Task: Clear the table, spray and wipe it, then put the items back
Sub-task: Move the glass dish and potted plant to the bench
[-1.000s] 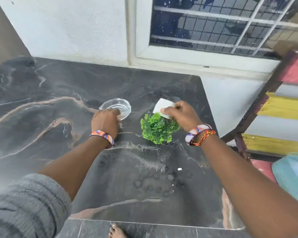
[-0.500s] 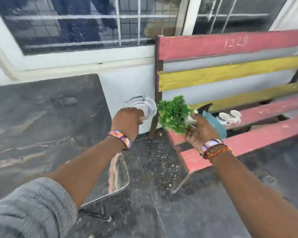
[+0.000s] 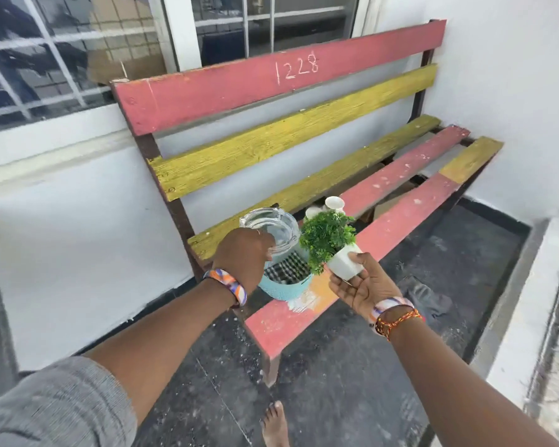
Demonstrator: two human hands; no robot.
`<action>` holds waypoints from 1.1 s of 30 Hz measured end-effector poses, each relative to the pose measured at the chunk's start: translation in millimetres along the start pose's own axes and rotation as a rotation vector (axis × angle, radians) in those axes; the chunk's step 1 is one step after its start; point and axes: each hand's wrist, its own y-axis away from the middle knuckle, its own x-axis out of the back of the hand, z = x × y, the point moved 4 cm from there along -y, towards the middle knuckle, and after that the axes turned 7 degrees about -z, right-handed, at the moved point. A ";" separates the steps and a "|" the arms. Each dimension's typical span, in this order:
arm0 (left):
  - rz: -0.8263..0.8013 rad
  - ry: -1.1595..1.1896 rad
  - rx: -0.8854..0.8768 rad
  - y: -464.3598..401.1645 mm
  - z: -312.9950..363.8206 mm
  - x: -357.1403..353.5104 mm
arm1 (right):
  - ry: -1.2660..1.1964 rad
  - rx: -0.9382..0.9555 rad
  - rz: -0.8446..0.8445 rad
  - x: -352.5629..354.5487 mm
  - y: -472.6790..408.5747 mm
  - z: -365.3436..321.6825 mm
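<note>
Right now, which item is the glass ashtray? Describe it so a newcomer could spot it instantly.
Find the red and yellow slatted bench under the window. Above its near end, the left hand grips the glass ashtray over a teal basket. Unlike the leafy white-potted plant beside it, it is clear, with a notched rim.

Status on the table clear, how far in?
Still clearing. Done: white cups and teal basket sit on the bench. In hand: left hand grips glass ashtray, right hand holds potted plant. Left: set down, spray, wipe, return.
</note>
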 end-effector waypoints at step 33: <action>-0.304 0.037 0.263 -408.6 135.4 -158.3 | 0.323 -0.155 0.072 149.5 -302.8 -335.8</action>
